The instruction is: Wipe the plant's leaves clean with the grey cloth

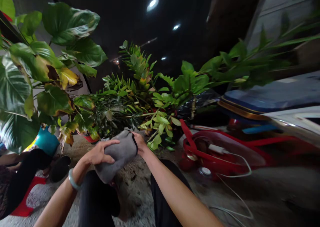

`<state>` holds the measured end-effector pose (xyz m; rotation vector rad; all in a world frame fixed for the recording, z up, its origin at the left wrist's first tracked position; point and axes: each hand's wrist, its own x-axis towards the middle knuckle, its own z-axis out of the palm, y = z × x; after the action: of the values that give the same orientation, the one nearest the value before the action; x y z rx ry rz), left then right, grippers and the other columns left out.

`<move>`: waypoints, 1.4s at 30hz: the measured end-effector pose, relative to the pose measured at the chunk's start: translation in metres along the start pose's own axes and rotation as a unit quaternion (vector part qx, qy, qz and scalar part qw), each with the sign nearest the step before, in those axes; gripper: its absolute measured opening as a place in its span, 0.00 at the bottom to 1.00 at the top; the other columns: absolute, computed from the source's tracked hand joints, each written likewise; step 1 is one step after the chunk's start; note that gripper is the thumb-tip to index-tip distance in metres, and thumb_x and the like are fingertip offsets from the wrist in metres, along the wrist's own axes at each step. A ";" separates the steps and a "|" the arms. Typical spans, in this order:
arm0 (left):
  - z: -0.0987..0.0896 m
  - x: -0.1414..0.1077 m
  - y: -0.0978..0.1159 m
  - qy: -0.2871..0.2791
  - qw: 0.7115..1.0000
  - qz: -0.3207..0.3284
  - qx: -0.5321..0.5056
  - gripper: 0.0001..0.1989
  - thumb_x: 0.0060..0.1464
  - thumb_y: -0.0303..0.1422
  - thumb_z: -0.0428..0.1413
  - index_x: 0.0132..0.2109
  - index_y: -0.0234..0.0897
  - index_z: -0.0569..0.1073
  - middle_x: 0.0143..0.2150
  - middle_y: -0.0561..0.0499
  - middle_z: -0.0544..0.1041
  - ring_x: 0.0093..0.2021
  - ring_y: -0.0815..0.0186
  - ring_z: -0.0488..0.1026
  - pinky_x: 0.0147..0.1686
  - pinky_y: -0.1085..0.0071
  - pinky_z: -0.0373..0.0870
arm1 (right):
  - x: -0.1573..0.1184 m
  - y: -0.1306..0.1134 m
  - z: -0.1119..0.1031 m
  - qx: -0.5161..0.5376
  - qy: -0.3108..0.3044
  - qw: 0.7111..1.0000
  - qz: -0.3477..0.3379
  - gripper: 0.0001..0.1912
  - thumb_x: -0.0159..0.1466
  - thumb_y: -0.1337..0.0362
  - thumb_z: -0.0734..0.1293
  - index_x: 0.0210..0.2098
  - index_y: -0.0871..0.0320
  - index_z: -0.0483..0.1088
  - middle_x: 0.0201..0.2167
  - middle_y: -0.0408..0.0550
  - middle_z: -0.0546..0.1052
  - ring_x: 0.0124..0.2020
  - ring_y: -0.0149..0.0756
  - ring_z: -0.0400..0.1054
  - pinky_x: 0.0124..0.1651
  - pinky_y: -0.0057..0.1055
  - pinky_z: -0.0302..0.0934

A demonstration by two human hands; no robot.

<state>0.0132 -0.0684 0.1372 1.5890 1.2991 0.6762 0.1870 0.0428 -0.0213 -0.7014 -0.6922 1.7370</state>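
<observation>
A grey cloth (117, 155) with a dark edging is held between my two hands, above the ground and in front of my knees. My left hand (100, 152) grips it from the left, thumb and fingers spread over its near face. At the cloth's upper right edge is my right hand (139, 143), closed on it, with most of its fingers hidden behind the fabric. Just beyond the cloth stand leafy green plants (160, 120).
Large-leaved foliage (70, 24) hangs at the left, some leaves yellowed. Another person (25, 173) sits at the far left beside a dark bowl (60, 168) and a red stool (30, 195). On the right lie a red basket (225, 168) and a white cable (237, 195).
</observation>
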 end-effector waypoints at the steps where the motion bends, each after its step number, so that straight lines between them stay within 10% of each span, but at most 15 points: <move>1: -0.003 -0.006 0.006 -0.023 1.000 0.009 0.005 0.35 0.33 0.26 0.71 0.54 0.43 0.82 0.57 0.48 0.80 0.57 0.45 0.75 0.56 0.55 0.71 | 0.000 0.000 -0.002 -0.002 0.008 1.000 0.003 0.12 0.44 0.69 0.73 0.30 0.58 0.81 0.25 0.47 0.82 0.26 0.40 0.76 0.30 0.33 0.69; 9: -0.034 0.037 0.050 0.234 0.960 0.123 -0.095 0.49 0.37 0.35 0.70 0.69 0.41 0.68 0.59 0.45 0.78 0.52 0.51 0.77 0.51 0.61 0.75 | 0.004 0.001 0.004 0.017 0.045 0.999 -0.008 0.18 0.41 0.73 0.72 0.33 0.56 0.81 0.30 0.46 0.83 0.27 0.36 0.76 0.29 0.31 0.68; 17: -0.006 0.001 0.004 -0.023 1.000 -0.014 0.000 0.38 0.33 0.28 0.71 0.57 0.42 0.79 0.59 0.47 0.78 0.56 0.49 0.74 0.57 0.57 0.70 | 0.002 0.002 -0.002 0.010 0.043 0.999 -0.017 0.09 0.44 0.64 0.74 0.27 0.58 0.79 0.22 0.46 0.81 0.25 0.40 0.74 0.30 0.34 0.67; 25: -0.028 0.041 0.044 0.161 0.979 0.090 -0.082 0.49 0.38 0.36 0.70 0.69 0.39 0.67 0.59 0.45 0.77 0.53 0.51 0.75 0.53 0.60 0.73 | 0.003 0.008 0.004 0.006 0.074 0.997 -0.022 0.19 0.40 0.71 0.72 0.33 0.57 0.81 0.28 0.44 0.83 0.23 0.33 0.73 0.24 0.27 0.64; 33: -0.007 0.000 -0.020 -0.087 0.995 -0.031 0.029 0.40 0.34 0.30 0.71 0.59 0.43 0.78 0.61 0.48 0.76 0.59 0.47 0.72 0.60 0.55 0.67 | 0.004 0.005 -0.007 0.016 0.048 0.998 -0.023 0.13 0.43 0.66 0.76 0.30 0.58 0.79 0.23 0.44 0.80 0.25 0.39 0.74 0.29 0.32 0.67; 42: -0.028 0.035 0.038 0.159 0.970 0.094 -0.156 0.51 0.35 0.35 0.70 0.69 0.42 0.67 0.60 0.45 0.77 0.53 0.51 0.75 0.51 0.61 0.73 | 0.006 0.008 0.001 0.004 0.016 1.000 -0.019 0.24 0.40 0.73 0.72 0.39 0.55 0.80 0.32 0.43 0.82 0.24 0.32 0.73 0.29 0.30 0.66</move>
<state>0.0154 -0.0259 0.1781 1.3899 1.2012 1.2331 0.1798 0.0464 -0.0273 -0.7048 -0.6714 1.6903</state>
